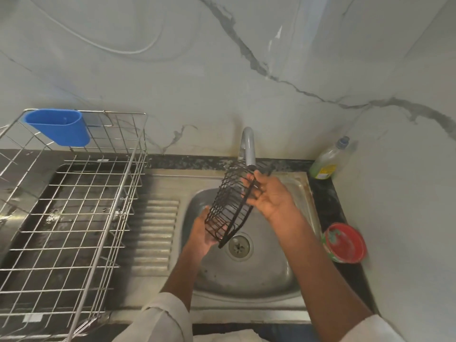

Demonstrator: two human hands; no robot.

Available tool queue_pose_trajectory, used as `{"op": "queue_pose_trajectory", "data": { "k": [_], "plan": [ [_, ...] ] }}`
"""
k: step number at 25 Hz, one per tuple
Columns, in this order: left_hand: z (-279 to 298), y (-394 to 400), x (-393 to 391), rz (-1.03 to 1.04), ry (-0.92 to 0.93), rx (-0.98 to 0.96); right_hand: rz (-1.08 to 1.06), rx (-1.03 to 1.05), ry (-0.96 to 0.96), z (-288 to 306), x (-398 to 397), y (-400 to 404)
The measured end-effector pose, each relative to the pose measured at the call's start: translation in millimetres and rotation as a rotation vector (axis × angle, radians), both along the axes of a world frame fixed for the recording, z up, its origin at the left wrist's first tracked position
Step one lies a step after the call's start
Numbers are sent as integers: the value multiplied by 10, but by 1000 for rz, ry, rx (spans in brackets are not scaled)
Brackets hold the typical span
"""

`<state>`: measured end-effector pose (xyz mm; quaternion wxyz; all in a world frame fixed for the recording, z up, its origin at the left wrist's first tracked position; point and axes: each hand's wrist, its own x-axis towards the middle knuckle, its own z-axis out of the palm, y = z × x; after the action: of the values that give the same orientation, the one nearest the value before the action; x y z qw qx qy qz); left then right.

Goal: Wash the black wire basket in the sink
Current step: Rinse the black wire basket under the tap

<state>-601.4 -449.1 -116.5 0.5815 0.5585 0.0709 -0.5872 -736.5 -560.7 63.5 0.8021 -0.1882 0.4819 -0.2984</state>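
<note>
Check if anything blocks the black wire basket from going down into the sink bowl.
Nothing visible does. The black wire basket, held by the left hand and right hand, hangs tilted directly over the sink bowl, under the faucet.

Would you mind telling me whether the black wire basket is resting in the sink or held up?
Held up: both hands lift the black wire basket, tilted, above the sink basin, its upper end under the tap.
</note>
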Motion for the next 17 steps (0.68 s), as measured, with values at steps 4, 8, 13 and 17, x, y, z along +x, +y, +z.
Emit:
{"op": "queue_pose_trajectory", "data": {
  "k": [4, 8, 13, 17],
  "plan": [
    [-30, 71, -48, 11, -117, 49, -144, 133, -216, 6, 60, 5],
    [15, 26, -120, -34, -194, -75, -231, 149, -303, -59, 12, -94],
    [40, -254, -86, -73, -409, 47, -257, 70, -246, -164, -238, -230],
    [133, -559, -152, -130, -472, 31, -185, -132, 195, -152, -596, -241]
  ]
}}
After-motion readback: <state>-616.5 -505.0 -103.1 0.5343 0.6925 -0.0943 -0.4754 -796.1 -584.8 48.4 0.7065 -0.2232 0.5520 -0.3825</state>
